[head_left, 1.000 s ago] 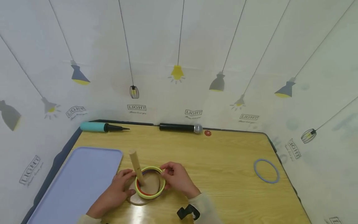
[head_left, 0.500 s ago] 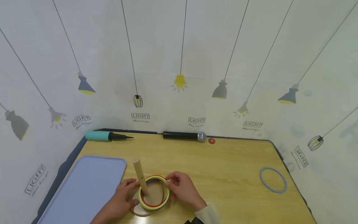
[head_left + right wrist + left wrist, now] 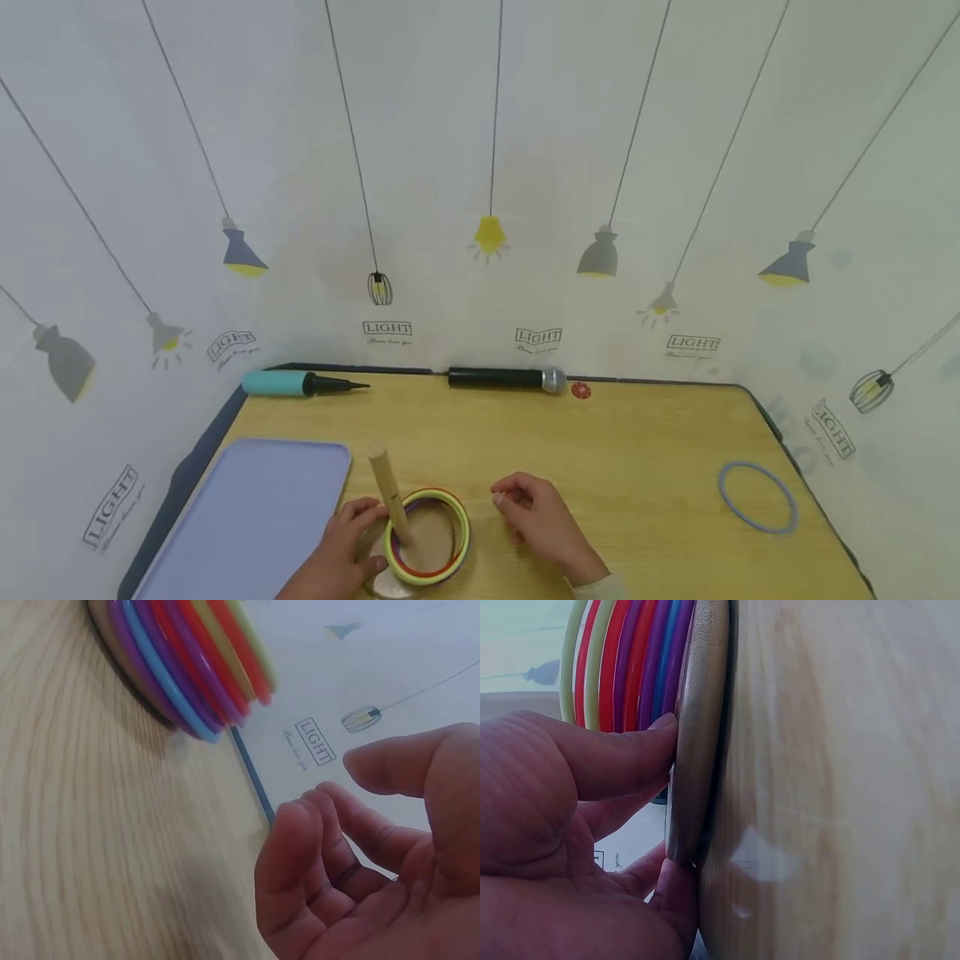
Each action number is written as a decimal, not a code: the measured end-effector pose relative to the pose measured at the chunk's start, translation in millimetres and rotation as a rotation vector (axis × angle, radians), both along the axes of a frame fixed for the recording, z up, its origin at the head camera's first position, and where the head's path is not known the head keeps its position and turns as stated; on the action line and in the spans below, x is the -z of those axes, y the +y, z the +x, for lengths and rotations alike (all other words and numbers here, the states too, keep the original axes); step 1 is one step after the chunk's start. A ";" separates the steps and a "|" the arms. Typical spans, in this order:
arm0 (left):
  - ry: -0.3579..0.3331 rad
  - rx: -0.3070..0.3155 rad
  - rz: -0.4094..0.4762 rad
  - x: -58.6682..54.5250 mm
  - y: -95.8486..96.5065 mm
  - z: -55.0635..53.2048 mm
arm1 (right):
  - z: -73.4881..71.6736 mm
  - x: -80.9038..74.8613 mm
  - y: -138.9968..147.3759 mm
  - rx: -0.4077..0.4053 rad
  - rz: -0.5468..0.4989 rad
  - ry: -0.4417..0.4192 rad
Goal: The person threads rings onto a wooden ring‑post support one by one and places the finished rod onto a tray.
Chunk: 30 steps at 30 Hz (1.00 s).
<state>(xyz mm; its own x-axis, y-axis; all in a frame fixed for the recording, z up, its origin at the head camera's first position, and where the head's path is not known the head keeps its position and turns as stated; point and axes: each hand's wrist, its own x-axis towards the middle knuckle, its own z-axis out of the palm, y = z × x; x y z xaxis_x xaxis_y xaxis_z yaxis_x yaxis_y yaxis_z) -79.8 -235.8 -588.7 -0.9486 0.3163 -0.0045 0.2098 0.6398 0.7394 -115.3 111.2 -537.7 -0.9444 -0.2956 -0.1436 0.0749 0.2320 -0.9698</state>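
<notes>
A ring-toss stand with a round wooden base (image 3: 699,735) and an upright peg (image 3: 390,497) stands on the table. Around the peg lies a stack of coloured rings (image 3: 464,537), yellow at the top, with red, purple and blue beneath. My left hand (image 3: 341,550) holds the base's edge, thumb on its upper face and fingers at the rim. To the right of the stack, my right hand (image 3: 546,518) is apart from the rings. Its fingers are loosely bent, and nothing lies between thumb and fingertips (image 3: 289,825).
One light blue ring (image 3: 776,531) lies at the table's right side. On the left is a lavender tray (image 3: 247,517). Along the back edge lie a teal and black pump-like object (image 3: 281,383), a microphone (image 3: 498,378) and a red chip (image 3: 581,390). A printed wall covering encloses the table.
My right hand has let go of the top yellow ring and moved right, away from the stack. The left hand stays at the base. The head view has tilted up slightly.
</notes>
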 end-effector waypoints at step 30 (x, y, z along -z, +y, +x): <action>0.155 -0.062 -0.043 -26.2 18.7 10.6 | -8.5 2.3 135.7 0.192 0.237 0.044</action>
<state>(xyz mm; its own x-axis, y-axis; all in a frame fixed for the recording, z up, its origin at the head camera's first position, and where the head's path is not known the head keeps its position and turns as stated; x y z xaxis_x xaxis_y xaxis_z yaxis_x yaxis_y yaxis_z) -69.2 -217.1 -562.5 -0.9566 0.2600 0.1315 0.2787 0.6853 0.6728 -123.8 246.9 -540.0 -0.9866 -0.0741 -0.1451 0.0986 0.4373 -0.8939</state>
